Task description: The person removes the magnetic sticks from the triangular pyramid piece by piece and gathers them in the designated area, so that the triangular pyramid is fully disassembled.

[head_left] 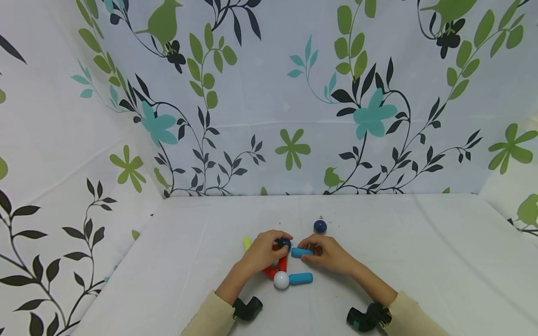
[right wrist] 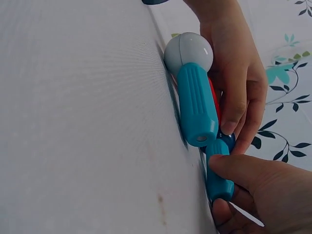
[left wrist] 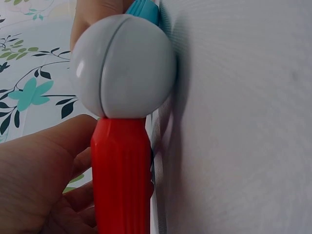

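One yellow-green rod (head_left: 246,242), partly hidden by left hand (head_left: 261,251), which pinches a part-covered dark-blue ball (head_left: 286,243); one blue rod (head_left: 300,252), one end covered, pinched by right hand (head_left: 329,254), at ball's four o'clock

Bright head view, dimmer wrist views, soft shadows

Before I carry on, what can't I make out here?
Lime rod: head view, the rest hidden by the left hand.
Red rod: left wrist view, lower end cut off by the bottom edge.
Dark blue ball: right wrist view, partly hidden by that hand and a blue rod.
Dark object: right wrist view, cut off by the top edge.
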Action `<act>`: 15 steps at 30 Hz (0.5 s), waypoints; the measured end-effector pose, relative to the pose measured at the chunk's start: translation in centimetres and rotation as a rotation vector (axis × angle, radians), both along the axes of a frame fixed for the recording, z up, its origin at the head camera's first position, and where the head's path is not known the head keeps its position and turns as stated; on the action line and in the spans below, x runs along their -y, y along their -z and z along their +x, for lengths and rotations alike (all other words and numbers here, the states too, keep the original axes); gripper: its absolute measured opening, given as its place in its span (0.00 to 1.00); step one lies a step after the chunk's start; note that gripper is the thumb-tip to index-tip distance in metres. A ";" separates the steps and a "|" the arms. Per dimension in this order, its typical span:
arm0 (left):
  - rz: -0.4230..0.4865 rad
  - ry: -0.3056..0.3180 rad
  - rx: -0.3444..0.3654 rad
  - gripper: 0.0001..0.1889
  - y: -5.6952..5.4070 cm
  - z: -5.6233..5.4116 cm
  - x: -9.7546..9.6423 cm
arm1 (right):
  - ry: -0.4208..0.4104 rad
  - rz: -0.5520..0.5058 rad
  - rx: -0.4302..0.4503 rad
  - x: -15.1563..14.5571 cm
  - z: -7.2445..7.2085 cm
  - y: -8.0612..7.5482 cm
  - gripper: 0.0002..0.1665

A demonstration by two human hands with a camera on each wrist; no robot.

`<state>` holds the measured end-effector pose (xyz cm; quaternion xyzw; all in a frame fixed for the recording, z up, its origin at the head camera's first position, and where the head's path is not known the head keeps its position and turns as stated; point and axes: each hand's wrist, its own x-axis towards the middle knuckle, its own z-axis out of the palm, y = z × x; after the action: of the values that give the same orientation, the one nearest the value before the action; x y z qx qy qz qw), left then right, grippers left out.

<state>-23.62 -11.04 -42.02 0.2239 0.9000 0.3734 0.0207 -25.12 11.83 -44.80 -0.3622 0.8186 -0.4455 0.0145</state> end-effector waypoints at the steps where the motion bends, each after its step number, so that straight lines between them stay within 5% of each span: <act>1: -0.002 0.000 0.002 0.15 0.0 0.0 0.0 | 0.004 0.000 -0.004 0.0 0.0 0.0 0.13; 15: -0.014 -0.007 0.002 0.15 0.0 0.1 0.0 | 0.068 0.038 -0.041 -0.9 0.5 -0.4 0.14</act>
<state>-23.56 -11.00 -42.03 0.2203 0.9033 0.3675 0.0217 -24.58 12.73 -44.37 -0.3426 0.8389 -0.4227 -0.0107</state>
